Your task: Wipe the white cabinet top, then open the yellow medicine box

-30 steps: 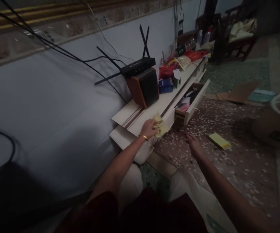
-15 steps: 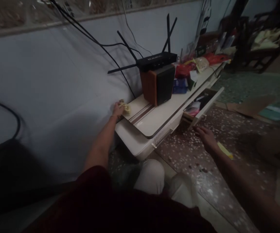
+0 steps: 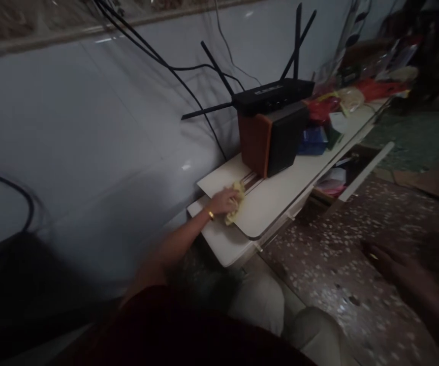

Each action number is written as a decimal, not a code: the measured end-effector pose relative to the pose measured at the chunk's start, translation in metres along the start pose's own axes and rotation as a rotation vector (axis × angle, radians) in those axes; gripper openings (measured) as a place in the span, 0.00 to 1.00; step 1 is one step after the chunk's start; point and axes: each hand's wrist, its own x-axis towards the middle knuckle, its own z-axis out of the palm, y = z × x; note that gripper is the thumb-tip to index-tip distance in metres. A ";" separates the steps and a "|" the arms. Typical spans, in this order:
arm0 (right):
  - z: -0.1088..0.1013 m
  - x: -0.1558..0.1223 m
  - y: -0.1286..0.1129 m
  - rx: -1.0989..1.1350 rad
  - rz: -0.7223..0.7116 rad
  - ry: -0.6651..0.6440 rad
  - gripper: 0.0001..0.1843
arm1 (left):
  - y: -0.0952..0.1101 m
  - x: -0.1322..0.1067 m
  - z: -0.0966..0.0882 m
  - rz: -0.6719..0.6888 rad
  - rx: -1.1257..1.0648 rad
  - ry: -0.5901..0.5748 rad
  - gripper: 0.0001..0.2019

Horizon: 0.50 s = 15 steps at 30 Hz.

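My left hand (image 3: 223, 201), with a gold band at the wrist, is closed on a crumpled yellow cloth (image 3: 238, 195). It presses the cloth on the striped end of the long white cabinet's top board (image 3: 276, 203), near the board's left edge. In front of the cloth stands a wood-sided speaker (image 3: 255, 145) with a black router (image 3: 275, 95) on it. Out to the right, my right hand (image 3: 389, 262) hangs over the speckled floor, dark and blurred. Its fingers look stretched out, one with a ring, and I see nothing held in them.
A cabinet drawer (image 3: 368, 170) stands pulled out, with papers and a pink item inside. Beyond the speaker lie a blue box (image 3: 313, 141) and red plastic bags (image 3: 322, 109). Black cables (image 3: 189, 91) run down the wall. My knees (image 3: 261, 300) are close to the cabinet's end.
My left hand has brought the cloth from the board's back corner by the wall toward the front, across the stripes. My right hand has moved away from the open drawer. The view has shifted.
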 end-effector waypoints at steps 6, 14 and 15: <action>0.077 0.021 -0.085 -0.045 -0.117 -0.188 0.22 | -0.029 0.035 -0.022 -0.127 0.154 0.069 0.17; 0.158 0.053 -0.142 -0.224 -0.598 -0.204 0.22 | -0.034 0.166 -0.015 -0.170 -0.031 0.190 0.25; 0.164 0.061 -0.146 -0.262 -0.669 -0.198 0.21 | -0.035 0.176 -0.014 -0.147 -0.089 0.186 0.28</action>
